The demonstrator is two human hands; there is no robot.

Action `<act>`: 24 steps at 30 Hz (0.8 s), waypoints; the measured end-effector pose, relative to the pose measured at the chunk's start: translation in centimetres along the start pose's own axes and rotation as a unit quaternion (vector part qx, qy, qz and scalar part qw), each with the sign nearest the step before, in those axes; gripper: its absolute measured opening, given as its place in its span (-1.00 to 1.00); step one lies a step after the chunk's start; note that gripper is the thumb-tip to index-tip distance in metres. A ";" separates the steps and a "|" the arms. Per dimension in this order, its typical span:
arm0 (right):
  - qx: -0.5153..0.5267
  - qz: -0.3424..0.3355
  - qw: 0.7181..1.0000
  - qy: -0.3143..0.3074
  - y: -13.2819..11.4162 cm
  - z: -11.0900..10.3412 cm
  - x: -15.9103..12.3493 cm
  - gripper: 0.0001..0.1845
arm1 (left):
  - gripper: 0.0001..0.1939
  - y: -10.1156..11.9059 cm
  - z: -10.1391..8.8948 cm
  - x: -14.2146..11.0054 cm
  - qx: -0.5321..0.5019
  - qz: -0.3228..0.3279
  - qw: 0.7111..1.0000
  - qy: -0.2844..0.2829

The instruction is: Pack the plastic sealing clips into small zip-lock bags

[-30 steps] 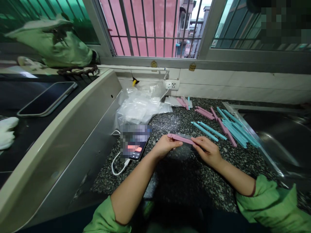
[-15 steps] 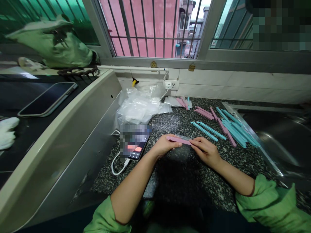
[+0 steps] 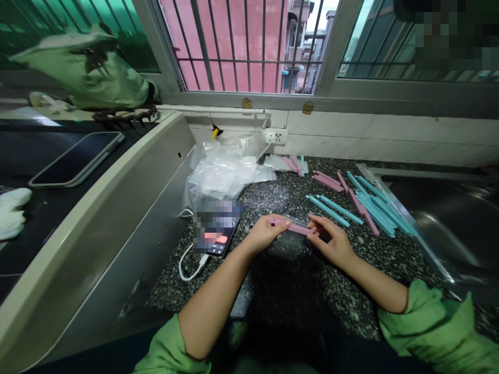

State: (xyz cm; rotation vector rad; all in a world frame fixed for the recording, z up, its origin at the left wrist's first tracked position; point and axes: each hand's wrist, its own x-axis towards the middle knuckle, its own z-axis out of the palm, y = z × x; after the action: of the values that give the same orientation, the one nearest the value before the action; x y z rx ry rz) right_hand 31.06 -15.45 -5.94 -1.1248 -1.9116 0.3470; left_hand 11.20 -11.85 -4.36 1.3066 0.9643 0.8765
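A pink bag clip [image 3: 298, 228], a long narrow plastic strip, is held nearly level above the counter. My left hand [image 3: 266, 232] is closed around its left end, the thumb pressed on top. At the other end, the thumb and fingertips of my right hand [image 3: 331, 240] pinch the clip, with the fingers slightly parted. Clear plastic film [image 3: 294, 221] shows just behind the clip; whether it is a small bag is hard to tell. Two blue clips [image 3: 331, 210] lie on the counter beyond my right hand.
More blue clips [image 3: 376, 210] and pink clips [image 3: 327, 181] lie toward the metal sink [image 3: 448, 223]. Crumpled clear bags [image 3: 222, 171] sit at the back left. A phone [image 3: 222, 241] with a white cable [image 3: 187, 278] lies left of my hands. Another phone [image 3: 78, 158] rests on the stove.
The pink clip has tilted slightly between my hands. My left thumb has moved up onto it, and my right fingers have shifted and parted at its right end. The other things stay put.
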 end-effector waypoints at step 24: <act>0.002 0.007 0.999 -0.054 0.3 0.0 0.2 -0.84 | -0.82 -0.4 -0.1 0.2 0.182 0.197 0.963 0.020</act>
State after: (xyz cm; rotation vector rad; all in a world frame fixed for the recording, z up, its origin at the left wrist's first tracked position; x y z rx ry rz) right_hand 31.20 -15.12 -5.97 -1.1368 -1.9962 0.4272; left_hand 11.18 -11.61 -4.77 1.8456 0.9410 1.0610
